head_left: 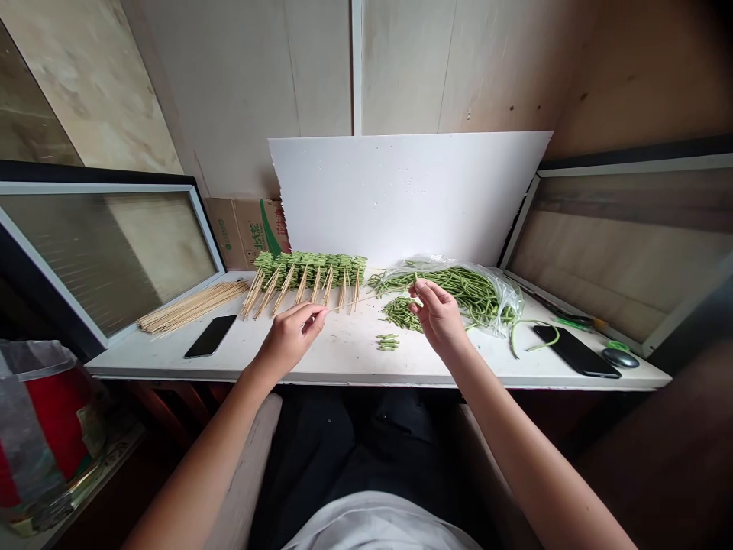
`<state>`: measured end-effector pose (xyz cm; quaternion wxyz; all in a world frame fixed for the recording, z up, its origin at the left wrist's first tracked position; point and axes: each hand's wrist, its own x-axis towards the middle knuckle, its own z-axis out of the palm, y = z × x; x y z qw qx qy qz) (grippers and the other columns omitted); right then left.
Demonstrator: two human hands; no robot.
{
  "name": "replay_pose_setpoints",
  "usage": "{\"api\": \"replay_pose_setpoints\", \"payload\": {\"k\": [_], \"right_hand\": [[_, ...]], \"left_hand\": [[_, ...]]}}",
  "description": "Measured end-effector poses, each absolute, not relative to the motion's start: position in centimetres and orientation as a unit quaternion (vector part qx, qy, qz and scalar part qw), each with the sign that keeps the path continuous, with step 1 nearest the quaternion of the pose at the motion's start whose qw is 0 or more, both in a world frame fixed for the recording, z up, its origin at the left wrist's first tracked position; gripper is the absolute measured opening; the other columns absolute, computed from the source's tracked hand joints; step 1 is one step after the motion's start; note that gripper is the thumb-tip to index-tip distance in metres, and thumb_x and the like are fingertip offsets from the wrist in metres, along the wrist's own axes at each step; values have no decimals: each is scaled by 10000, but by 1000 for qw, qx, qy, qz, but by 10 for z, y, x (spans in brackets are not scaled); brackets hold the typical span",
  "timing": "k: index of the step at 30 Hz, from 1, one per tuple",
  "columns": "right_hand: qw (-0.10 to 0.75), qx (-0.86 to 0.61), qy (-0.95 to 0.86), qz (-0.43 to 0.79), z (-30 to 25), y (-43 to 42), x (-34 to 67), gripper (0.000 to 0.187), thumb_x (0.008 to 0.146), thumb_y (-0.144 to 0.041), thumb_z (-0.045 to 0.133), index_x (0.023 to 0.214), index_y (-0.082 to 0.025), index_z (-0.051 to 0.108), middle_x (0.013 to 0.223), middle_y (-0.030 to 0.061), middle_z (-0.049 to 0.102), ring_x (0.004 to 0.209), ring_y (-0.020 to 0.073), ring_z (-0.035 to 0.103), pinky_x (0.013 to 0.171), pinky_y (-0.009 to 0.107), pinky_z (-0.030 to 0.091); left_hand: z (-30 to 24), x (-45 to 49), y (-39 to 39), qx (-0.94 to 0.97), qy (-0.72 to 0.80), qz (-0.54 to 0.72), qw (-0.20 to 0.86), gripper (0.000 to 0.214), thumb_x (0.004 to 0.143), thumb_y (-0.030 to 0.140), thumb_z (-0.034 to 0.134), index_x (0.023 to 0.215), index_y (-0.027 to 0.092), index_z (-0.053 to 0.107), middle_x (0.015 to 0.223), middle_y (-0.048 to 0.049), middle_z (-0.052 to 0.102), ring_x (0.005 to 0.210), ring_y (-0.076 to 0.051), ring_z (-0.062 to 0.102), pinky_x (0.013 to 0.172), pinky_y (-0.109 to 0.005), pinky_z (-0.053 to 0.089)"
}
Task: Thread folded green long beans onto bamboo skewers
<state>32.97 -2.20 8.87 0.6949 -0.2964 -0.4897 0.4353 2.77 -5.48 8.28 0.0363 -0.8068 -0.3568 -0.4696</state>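
Left hand (296,334) has its fingers pinching one end of a thin skewer (369,297), and the right hand (438,312) has its fingers pinched on the far tip (too small to tell if there's a bean bit in there too), so it's held up above the white table (326,359). Cut bean pile (399,312) sits just left of the right hand, with a plastic bag of long beans (466,289) behind, while loaded skewers (309,269) are lined up beyond the left hand.

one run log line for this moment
left hand: pinching skewer; right hand: pinching at its other end; table: cut bean pieces, loaded skewers, long beans
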Motion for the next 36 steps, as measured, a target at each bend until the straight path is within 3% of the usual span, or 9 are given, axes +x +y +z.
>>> {"api": "replay_pose_setpoints", "payload": {"k": [7,13,18,24,33,36], "right_hand": [[704,-280,-500,421,87,-25,327,252,781,-484,877,853,-276,754,911,20,678,881,187,623,668,294,495],[697,-279,-533,390,88,-23,332,264,827,-501,850,910,-268,761,934,26,687,888,177,628,730,286,514],[710,-297,-516,377,92,-23,334,309,823,-536,844,897,-251,749,927,29,683,883,177,626,706,281,509],[707,-293,-514,388,95,-25,335,312,818,-554,840,887,-264,747,925,25,676,878,180,632,686,288,506],[713,-267,-524,381,96,-26,338,256,825,-490,851,922,-272,759,929,20,661,866,167,616,725,283,509],[708,-278,-541,358,95,-27,337,285,833,-523,834,936,-271,749,940,27,675,862,178,621,745,302,523]], "left_hand": [[82,29,-56,-802,-373,-465,-42,266,1067,345,542,1014,189,750,802,-33,705,698,-154,622,651,-268,478],[83,33,-57,-790,-389,-462,-105,300,1061,399,562,1058,182,770,806,-42,733,729,-161,674,662,-259,536],[82,34,-56,-775,-371,-505,-80,230,989,388,695,1065,184,768,903,-64,789,759,-170,725,666,-254,575],[78,33,-58,-798,-348,-487,-70,212,1028,368,641,1046,191,756,844,-39,777,614,-127,686,632,-241,574],[79,41,-61,-776,-360,-487,-176,287,1027,432,631,1010,164,732,760,-20,718,614,-134,691,677,-261,582],[77,40,-56,-751,-365,-488,-257,309,1015,452,650,967,155,721,739,-18,706,628,-149,714,680,-270,570]]}}
